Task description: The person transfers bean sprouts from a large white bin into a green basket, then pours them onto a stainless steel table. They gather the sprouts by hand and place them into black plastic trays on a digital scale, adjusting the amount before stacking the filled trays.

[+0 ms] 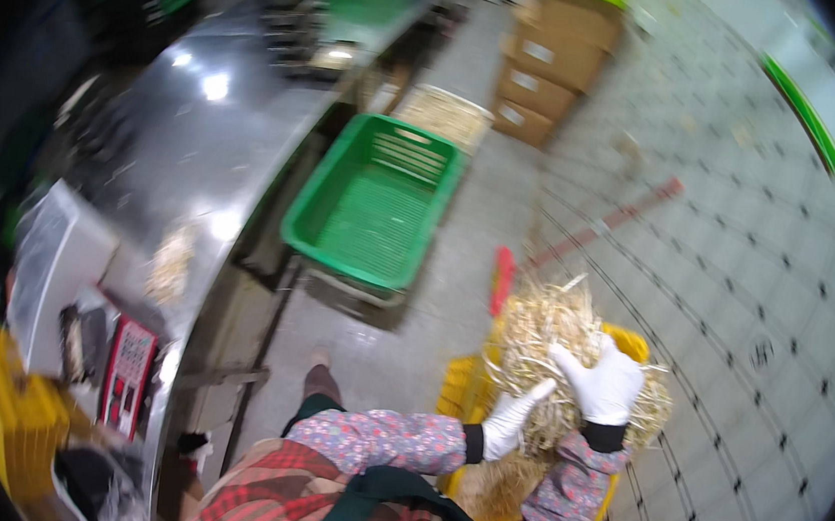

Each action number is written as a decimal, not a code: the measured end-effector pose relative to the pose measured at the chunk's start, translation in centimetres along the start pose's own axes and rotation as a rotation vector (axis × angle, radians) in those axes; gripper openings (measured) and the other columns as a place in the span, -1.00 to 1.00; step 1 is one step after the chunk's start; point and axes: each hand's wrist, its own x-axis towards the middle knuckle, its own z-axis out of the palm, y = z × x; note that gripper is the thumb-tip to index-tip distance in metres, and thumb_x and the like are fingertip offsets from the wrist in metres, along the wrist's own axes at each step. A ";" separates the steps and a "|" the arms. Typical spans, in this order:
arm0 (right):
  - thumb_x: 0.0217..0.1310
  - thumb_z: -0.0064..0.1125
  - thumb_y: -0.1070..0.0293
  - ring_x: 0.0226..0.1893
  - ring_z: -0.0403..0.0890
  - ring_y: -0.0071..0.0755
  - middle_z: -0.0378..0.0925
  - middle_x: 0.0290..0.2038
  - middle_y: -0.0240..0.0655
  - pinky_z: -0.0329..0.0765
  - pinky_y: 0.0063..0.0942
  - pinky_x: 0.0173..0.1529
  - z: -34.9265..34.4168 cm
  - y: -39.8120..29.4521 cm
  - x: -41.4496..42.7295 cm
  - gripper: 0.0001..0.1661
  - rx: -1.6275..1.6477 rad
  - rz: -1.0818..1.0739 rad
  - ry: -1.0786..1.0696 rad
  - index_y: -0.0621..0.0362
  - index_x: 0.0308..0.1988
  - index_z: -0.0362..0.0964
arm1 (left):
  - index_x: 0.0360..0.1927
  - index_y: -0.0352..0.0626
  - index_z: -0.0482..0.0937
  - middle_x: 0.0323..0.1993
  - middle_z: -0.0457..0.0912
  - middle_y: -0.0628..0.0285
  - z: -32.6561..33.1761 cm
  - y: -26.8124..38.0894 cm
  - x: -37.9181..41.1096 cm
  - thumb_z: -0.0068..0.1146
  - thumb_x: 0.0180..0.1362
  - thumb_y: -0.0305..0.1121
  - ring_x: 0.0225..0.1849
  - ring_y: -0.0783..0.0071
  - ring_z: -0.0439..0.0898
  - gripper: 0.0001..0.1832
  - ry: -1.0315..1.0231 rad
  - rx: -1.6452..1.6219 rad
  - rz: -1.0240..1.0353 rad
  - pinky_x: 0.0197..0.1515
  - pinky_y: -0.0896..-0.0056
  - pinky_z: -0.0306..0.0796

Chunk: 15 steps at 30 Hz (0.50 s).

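Observation:
A large tangled bundle of pale strands, which look like bean sprouts point(542, 333), lies between my hands over a yellow plastic crate point(477, 387). My left hand point(511, 424), in a white glove, presses on the near left side of the bundle. My right hand point(607, 384), gloved in white too, grips it from the right with the thumb apart; some fingertips are sunk in the strands and hidden. More strands point(501, 487) lie lower in the crate, beneath my forearms.
An oblong green plastic basket point(370, 203) stands ahead to the left, beside a steel table point(174, 124). Stacked cardboard boxes point(549, 70) are farther ahead. A red-handled pole point(602, 225) slants over the tiled floor. A white foam box point(58, 271) sits on the table.

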 end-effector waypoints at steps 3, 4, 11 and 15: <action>-0.20 0.40 -0.27 -0.55 0.62 -0.12 0.61 -0.57 -0.23 0.51 -0.26 -0.39 -0.4 -7.9 5.3 -0.36 0.052 -0.187 0.066 0.02 -0.27 0.59 | 0.23 -0.10 0.37 0.11 0.50 0.37 0.7 7.8 -0.3 0.32 0.15 -0.20 0.06 0.54 0.49 -0.40 -0.077 -0.082 0.225 0.11 0.37 0.42; -0.20 0.41 -0.24 -0.54 0.63 -0.11 0.62 -0.55 -0.21 0.52 -0.26 -0.38 -0.7 -11.7 7.0 -0.37 0.062 -0.268 0.066 0.04 -0.27 0.58 | 0.33 -0.02 0.22 0.21 0.41 0.35 0.1 10.9 -0.2 0.28 0.17 -0.12 0.19 0.47 0.42 -0.29 -0.123 -0.048 0.343 0.23 0.30 0.37; -0.27 0.41 -0.28 -0.50 0.61 -0.13 0.57 -0.56 -0.19 0.47 -0.23 -0.32 1.0 -40.5 15.5 -0.32 0.195 -0.764 0.188 0.08 -0.32 0.55 | 0.31 -0.07 0.23 0.18 0.43 0.25 -5.8 36.3 -6.5 0.28 0.14 -0.03 0.18 0.33 0.45 -0.26 -0.088 -0.143 0.964 0.22 0.17 0.41; -0.26 0.35 -0.37 -0.51 0.60 -0.13 0.55 -0.59 -0.20 0.46 -0.24 -0.32 3.6 -57.1 18.9 -0.24 0.255 -0.997 0.164 0.15 -0.37 0.51 | 0.29 -0.12 0.29 0.16 0.48 0.24 -12.8 50.2 -10.0 0.22 0.15 0.08 0.15 0.33 0.47 -0.26 -0.004 -0.209 1.144 0.22 0.20 0.39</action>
